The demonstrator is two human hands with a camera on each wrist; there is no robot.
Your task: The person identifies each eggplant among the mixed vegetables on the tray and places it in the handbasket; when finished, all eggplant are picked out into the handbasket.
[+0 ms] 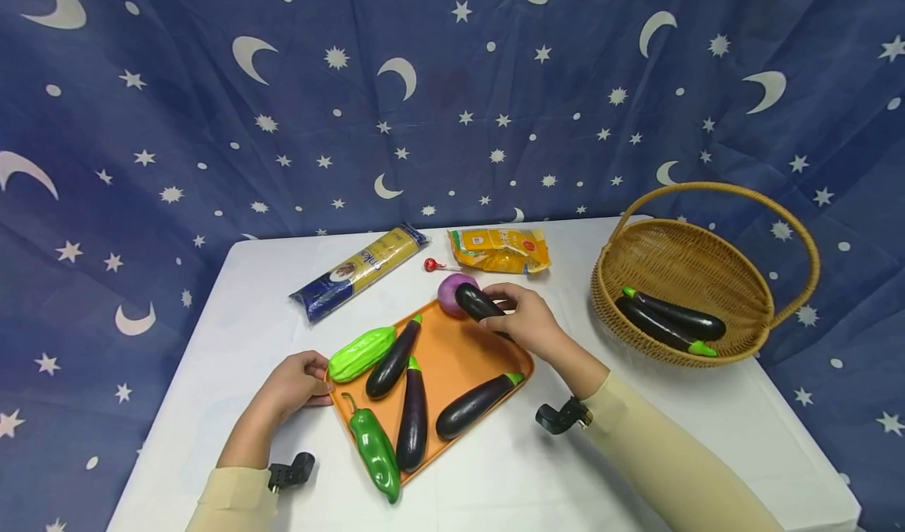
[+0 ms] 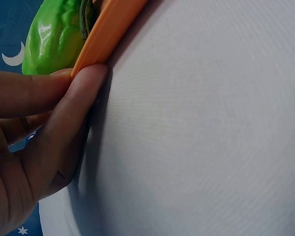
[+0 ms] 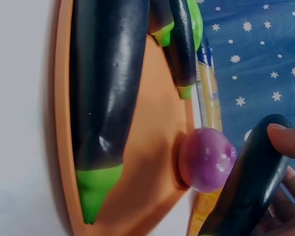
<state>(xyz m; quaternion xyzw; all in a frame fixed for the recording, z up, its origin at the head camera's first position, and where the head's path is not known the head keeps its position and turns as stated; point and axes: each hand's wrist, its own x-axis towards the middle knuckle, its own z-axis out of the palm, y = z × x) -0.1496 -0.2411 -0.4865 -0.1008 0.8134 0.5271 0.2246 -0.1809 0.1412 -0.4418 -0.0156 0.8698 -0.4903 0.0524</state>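
My left hand pinches the left edge of the orange tray; in the left wrist view thumb and fingers close on the tray's rim. At the tray's back right, my right hand grips a dark eggplant, held above the tray, beside a purple onion. In the right wrist view the thumb lies on that eggplant. Three more eggplants lie on the tray, with a light green gourd at its left corner and a green pepper across its front left edge.
A wicker basket with two eggplants stands at the right. Behind the tray lie a blue and yellow pasta packet, a red lollipop and an orange snack bag. A star-patterned cloth hangs behind the table.
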